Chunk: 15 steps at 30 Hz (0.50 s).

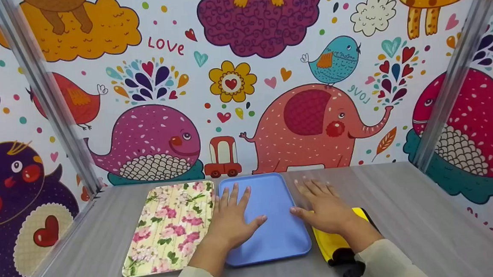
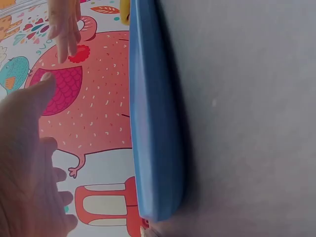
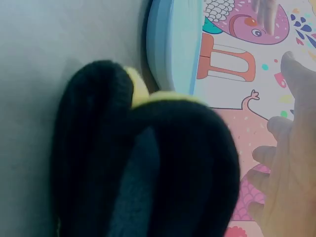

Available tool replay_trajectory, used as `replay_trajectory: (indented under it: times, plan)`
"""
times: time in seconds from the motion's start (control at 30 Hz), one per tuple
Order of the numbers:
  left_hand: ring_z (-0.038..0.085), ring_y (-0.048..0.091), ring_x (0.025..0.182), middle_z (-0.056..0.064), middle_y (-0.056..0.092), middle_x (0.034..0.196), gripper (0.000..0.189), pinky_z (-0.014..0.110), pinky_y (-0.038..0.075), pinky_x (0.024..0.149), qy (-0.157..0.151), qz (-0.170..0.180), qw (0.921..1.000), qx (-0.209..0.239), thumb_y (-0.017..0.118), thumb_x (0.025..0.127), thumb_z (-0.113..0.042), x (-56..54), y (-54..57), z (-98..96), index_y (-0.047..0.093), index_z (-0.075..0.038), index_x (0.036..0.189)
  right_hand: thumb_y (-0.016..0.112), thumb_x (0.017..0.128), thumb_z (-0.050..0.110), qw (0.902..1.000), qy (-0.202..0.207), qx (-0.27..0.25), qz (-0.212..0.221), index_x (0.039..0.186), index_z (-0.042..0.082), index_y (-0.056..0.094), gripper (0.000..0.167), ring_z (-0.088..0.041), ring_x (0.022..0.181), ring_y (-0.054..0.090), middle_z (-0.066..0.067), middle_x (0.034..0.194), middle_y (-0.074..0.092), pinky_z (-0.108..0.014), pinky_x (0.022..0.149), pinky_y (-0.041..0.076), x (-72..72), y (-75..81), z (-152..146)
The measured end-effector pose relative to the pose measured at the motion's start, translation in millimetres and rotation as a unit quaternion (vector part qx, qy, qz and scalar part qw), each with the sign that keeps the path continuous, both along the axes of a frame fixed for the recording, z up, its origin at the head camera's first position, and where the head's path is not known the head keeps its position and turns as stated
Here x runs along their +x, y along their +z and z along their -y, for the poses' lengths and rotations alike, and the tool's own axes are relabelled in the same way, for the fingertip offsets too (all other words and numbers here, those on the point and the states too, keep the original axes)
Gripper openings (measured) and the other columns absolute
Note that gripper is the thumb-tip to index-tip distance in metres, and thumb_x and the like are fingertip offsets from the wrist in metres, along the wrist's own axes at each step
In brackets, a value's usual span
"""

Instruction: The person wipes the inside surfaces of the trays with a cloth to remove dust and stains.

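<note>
A plain blue tray [image 1: 273,222] lies on the grey table, its rim also showing in the left wrist view [image 2: 150,123]. My left hand [image 1: 234,220] is held over the tray's left side, fingers spread and straight, with a gap under the palm in the left wrist view. To the right, my right hand [image 1: 325,206] hovers with straight, spread fingers, its thumb overlapping the tray's right rim in the head view. Below that hand lies a soft yellow and black item [image 1: 327,240], partly hidden by hand and wrist; its dark, rounded end [image 3: 182,163] fills much of the right wrist view.
A floral-patterned tray [image 1: 170,228] lies just left of the blue one, partly covered by the left forearm. Behind the grey table [image 1: 386,190] stands a wall [image 1: 281,153] printed with cartoon animals. Metal posts [image 1: 51,94] rise at both back corners.
</note>
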<state>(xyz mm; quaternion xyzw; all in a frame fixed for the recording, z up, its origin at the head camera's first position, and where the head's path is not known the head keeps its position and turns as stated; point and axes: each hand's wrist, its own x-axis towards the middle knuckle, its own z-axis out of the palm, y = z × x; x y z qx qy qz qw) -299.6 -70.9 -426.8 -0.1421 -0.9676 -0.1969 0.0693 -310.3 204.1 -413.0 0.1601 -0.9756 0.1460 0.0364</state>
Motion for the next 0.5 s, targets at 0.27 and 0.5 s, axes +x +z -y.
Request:
replay_trajectory:
  times: [0.27, 0.5]
  plan:
    - [0.046, 0.013, 0.16, 0.018, 0.019, 0.173, 0.09, 0.066, 0.018, 0.127, 0.002, -0.004, 0.9993, 0.038, 0.054, 0.095, -0.071, 2.9, -2.8, 7.0, 0.028, -0.021, 0.165, 0.048, 0.096, 0.072, 0.9999, -0.01, -0.004, 0.011, 0.166, 0.025, 0.022, 0.088, -0.038, 0.161, 0.016, -0.008, 0.174, 0.022, -0.065, 0.128, 0.004, 4.0, 1.7, -16.8]
    - [0.049, 0.015, 0.158, 0.02, 0.019, 0.172, 0.092, 0.068, 0.024, 0.124, 0.016, 0.024, 0.9982, 0.053, 0.055, 0.094, -0.072, 4.7, -6.5, 13.5, 0.028, -0.02, 0.165, 0.049, 0.097, 0.071, 0.9992, -0.024, -0.012, 0.029, 0.166, 0.026, 0.022, 0.087, -0.042, 0.158, 0.021, -0.01, 0.173, 0.024, -0.069, 0.125, 0.016, 7.6, 0.3, -40.5]
